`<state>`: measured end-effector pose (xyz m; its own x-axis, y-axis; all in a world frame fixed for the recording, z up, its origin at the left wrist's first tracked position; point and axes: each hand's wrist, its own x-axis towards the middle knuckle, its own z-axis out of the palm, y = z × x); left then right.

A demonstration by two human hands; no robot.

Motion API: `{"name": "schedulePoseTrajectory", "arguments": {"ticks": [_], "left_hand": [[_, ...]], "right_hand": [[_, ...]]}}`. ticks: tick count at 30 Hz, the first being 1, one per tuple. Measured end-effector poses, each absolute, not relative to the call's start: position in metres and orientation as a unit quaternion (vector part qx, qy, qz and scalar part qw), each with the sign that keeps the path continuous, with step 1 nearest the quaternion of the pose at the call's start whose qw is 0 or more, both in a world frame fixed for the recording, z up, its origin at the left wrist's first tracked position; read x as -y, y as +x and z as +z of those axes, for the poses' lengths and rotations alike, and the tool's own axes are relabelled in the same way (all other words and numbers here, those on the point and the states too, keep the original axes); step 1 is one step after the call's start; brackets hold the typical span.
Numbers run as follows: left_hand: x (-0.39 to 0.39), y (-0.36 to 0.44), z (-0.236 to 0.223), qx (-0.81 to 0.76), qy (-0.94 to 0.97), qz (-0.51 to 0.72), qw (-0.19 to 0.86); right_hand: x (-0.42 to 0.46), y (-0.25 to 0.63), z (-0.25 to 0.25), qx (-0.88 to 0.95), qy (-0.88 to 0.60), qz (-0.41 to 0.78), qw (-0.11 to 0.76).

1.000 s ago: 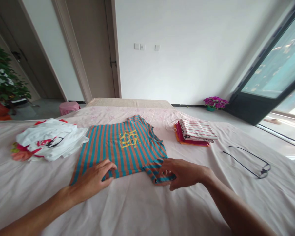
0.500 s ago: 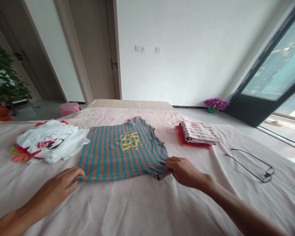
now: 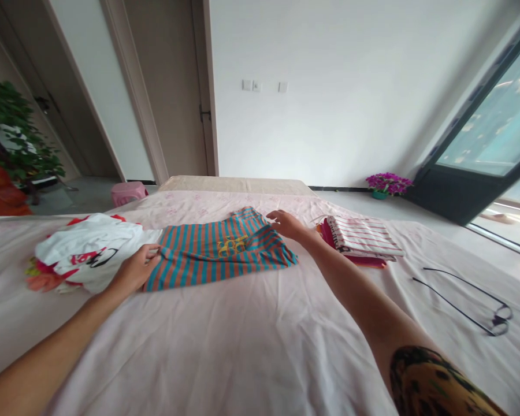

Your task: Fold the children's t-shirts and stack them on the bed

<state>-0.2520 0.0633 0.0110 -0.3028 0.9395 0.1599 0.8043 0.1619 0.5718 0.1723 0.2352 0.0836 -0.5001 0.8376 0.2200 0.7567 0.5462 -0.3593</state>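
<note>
striped t-shirt (image 3: 195,266) in teal and rust-brown, short-sleeved, turned sideways with its hem to the left, near part doubled over toward the far side, yellow lettering partly covered, cloth rumpled around it, spread on pale pink bedding (image 3: 251,352)

A creased pale pink sheet (image 3: 242,341) is spread out, patterned at its far end; on it are laid a mostly white clothing heap (image 3: 91,237), a striped shirt (image 3: 195,260), a folded stack (image 3: 366,237) and eyeglasses (image 3: 498,322).
</note>
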Motion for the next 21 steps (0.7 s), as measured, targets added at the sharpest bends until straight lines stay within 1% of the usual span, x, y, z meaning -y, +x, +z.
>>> {"name": "schedulePoseTrajectory", "arguments": {"ticks": [2,4,7,9,12,16,18,21], "left_hand": [[-0.059,-0.254,0.006,-0.748,0.603,0.264,0.085],[-0.045,-0.255,0.004,-0.716,0.647,0.257,0.049],[-0.016,-0.252,0.006,-0.656,0.723,0.21,0.052],[-0.002,-0.248,0.007,-0.627,0.758,0.172,0.055],[0.002,-0.24,0.006,-0.609,0.778,0.149,0.032],[-0.009,-0.232,0.008,-0.596,0.79,0.143,0.013],[-0.007,-0.229,0.012,-0.59,0.794,0.141,0.028],[0.013,-0.227,0.017,-0.578,0.801,0.127,0.092]], "right_hand": [[-0.226,0.181,0.074,0.85,-0.478,0.082,0.206],[-0.205,0.196,0.066,0.863,-0.456,0.075,0.206],[-0.167,0.22,0.054,0.897,-0.404,0.072,0.164],[-0.149,0.232,0.046,0.898,-0.417,0.046,0.135],[-0.143,0.238,0.031,0.873,-0.473,0.032,0.114],[-0.155,0.236,0.023,0.875,-0.466,0.062,0.116],[-0.154,0.24,0.026,0.874,-0.464,0.072,0.125],[-0.139,0.257,0.037,0.878,-0.455,0.104,0.108]]}}
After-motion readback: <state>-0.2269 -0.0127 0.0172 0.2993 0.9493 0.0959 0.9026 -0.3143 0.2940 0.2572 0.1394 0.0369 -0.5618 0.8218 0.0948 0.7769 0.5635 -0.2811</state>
